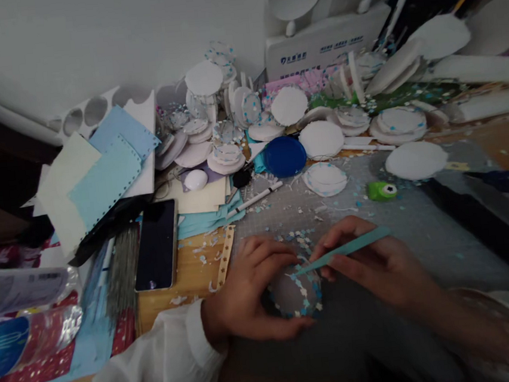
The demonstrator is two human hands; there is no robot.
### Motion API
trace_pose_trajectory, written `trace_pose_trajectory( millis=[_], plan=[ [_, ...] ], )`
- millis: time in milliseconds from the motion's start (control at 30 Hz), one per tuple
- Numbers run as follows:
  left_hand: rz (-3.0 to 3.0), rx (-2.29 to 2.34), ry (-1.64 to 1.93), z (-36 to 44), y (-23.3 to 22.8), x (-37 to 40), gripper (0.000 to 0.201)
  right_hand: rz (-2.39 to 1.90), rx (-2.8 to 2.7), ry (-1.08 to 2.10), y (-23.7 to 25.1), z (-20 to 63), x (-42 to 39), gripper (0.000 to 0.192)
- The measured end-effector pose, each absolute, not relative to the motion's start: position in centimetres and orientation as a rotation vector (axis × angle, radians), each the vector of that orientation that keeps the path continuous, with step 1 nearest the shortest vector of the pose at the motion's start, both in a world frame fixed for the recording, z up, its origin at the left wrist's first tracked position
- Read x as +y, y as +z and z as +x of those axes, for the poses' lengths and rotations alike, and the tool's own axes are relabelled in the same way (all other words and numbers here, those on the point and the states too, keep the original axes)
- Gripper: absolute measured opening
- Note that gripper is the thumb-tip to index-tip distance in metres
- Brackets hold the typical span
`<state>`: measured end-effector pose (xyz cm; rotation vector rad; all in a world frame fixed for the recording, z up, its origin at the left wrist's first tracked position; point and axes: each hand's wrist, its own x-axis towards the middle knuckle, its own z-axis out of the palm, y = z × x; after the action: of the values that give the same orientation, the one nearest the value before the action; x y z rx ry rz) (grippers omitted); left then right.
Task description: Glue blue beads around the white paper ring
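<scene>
- The left hand [250, 293] curls round a small round disc [295, 294], thumb under its near edge and fingers over its far-left edge; its grip is narrow and closed on the disc, which lies on the grey cutting mat [419, 223].
- The disc is pale in the middle, with tiny blue and white punched shapes set round its rim.
- The right hand [369, 264] pinches teal tweezers [345, 250] between thumb and fingers; the grip is tight on them, and their tips touch the disc's upper edge.
- Loose blue and white confetti bits [301, 237] lie on the mat just beyond both hands.
- Further off, beyond the right hand, sits a green paper punch [381, 190].
- Beyond the left hand lie a white pen [255, 200] and a round blue lid [284, 156].
- Left of the left hand, a dark phone [157, 245] rests on the wooden desk [190, 275].
- Stacks of white foam discs [321, 139] crowd the far side of the desk.
</scene>
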<state>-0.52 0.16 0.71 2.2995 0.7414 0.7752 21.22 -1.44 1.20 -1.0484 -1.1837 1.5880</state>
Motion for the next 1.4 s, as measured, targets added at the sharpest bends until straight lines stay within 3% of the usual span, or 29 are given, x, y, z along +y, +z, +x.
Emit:
trace_pose_trajectory(
  millis=[300, 500, 567, 700, 767, 1400],
  plan=[
    [2.274, 0.75, 0.765, -0.53, 0.66, 0.23, 0.069, -1.011, -1.142, 1.602, 1.3, 21.21, -1.46, 0.01],
    [2.143, 0.869, 0.803, -1.18, 0.51, -0.05, 0.101, -1.035, -1.074, 1.599, 0.81, 21.63, -1.53, 0.012],
    [2.088, 0.899, 0.871, -1.39, 0.51, -0.15, 0.086, -1.01, -1.049, 1.644, 0.59, 21.79, -1.52, 0.011],
    [2.033, 0.99, 0.952, -1.31, 0.84, -0.21, 0.025, -0.968, -1.038, 1.697, 0.4, 21.99, -1.51, 0.009],
    [2.024, 1.015, 0.963, -1.11, 1.03, -0.19, 0.012, -0.977, -1.05, 1.71, 0.48, 22.02, -1.53, 0.008],
    [1.789, 0.985, 0.905, -0.56, 0.6, -0.18, 0.002, -0.954, -1.461, 1.308, 1.19, 21.51, -1.97, 0.013]
  ],
)
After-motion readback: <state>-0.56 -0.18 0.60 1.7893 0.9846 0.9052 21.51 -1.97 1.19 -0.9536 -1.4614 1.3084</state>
